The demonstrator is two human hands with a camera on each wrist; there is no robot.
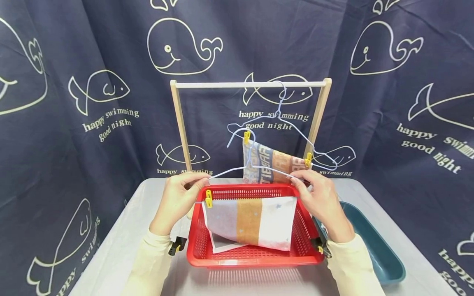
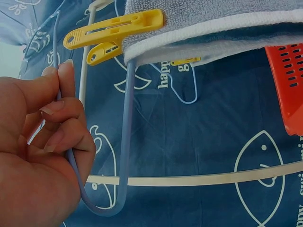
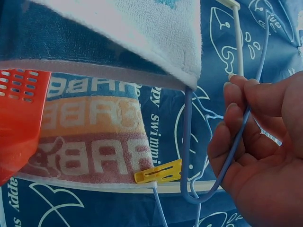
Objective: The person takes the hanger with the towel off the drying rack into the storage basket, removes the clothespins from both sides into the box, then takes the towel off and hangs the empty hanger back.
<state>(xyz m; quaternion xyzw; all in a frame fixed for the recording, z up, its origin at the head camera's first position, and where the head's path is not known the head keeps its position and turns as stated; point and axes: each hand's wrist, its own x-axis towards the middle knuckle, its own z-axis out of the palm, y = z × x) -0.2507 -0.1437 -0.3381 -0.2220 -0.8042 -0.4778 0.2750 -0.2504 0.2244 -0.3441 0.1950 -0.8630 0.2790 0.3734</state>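
Observation:
A light-blue clothes hanger is held level above the red basket. My left hand pinches its left shoulder between thumb and fingers. On the other side, my right hand pinches the right shoulder. A small towel with grey, orange and white stripes drapes over the hanger's bottom bar. One yellow clothespin clips the towel to the bar at the left end. At the right end, the towel's corner lies over the bar. In the head view, my right fingers partly hide the wire.
Behind stands a wooden rack. A second blue hanger hangs from it with a lettered towel, held by yellow clothespins. Below my hands sits the red basket. A teal basin is to the right on the table.

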